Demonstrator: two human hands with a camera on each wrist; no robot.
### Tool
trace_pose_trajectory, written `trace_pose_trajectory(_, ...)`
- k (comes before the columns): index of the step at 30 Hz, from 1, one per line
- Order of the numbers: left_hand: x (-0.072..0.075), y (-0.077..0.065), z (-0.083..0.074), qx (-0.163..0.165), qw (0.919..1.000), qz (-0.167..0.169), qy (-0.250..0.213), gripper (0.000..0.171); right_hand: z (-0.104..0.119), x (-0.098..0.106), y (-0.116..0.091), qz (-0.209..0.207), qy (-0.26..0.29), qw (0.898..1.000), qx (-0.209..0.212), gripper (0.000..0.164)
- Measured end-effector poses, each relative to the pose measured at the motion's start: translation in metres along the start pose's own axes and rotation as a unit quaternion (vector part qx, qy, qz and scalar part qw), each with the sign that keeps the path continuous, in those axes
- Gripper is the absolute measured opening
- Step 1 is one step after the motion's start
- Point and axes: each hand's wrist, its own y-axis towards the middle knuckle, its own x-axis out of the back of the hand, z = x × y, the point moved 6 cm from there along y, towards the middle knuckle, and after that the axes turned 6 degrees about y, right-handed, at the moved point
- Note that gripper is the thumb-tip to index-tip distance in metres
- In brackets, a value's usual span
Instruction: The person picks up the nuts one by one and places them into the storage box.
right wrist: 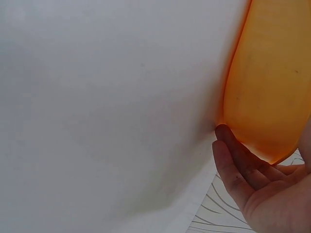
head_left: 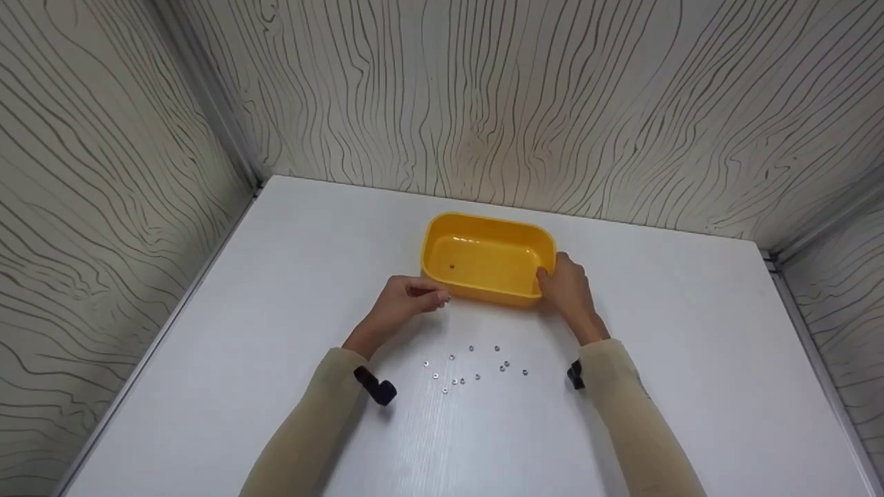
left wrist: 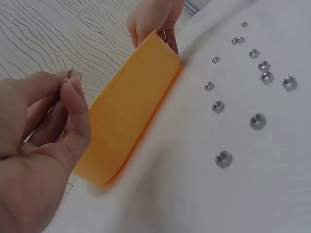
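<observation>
At the far left, a cream panel with dark wavy lines (head_left: 90, 207) rises along the edge of the smooth white bench (head_left: 297, 297), with a broad bare stretch between that edge and the left hand (head_left: 407, 300). The left hand's grip is together, thumb and fingertips pinching a small silvery metal nut (left wrist: 71, 69) just outside the near left corner of the yellow rounded-rectangular plastic tub (head_left: 490, 266). Inside the tub, toward its left end, lies a dark speck (head_left: 452, 266), too small to be sure of, perhaps another nut. The step in hand seems to be carrying the pinched nut to the tub; the next move would call for lifting it over the near rim and parting the fingertips above the tub floor. Nearer the person, a dozen loose silvery metal nuts (head_left: 477, 377) lie scattered, with room around most for fingertips, though a few sit close in pairs. The right hand (head_left: 570, 290) has its grip clamped on the tub's right end, thumb over the rim, fingers along the outside. The tub sits near the bench's rear edge; to the right, the bench lies open.
</observation>
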Motion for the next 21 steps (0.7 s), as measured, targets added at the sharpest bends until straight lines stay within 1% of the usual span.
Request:
trace_pose_trajectory(6,0.005,0.019,-0.016,0.014,0.9991,-0.039,-0.010,0.035,-0.002,-0.001,0.001,0.012,0.001,1.000,-0.013,0.043)
trace_pose_trajectory(8,0.008,0.026,-0.021,0.019,0.9986,-0.047,-0.015,0.034,-0.002,-0.001,0.001,0.014,0.003,1.000,-0.015,0.042)
trace_pose_trajectory(16,0.016,0.052,-0.035,0.048,0.9968,-0.059,-0.026,0.026,0.000,-0.001,0.002,0.016,0.003,1.000,-0.016,0.041)
trace_pose_trajectory(21,0.019,0.065,-0.041,0.075,0.9942,-0.074,-0.022,0.018,0.000,-0.001,0.002,0.010,0.000,1.000,-0.009,0.043)
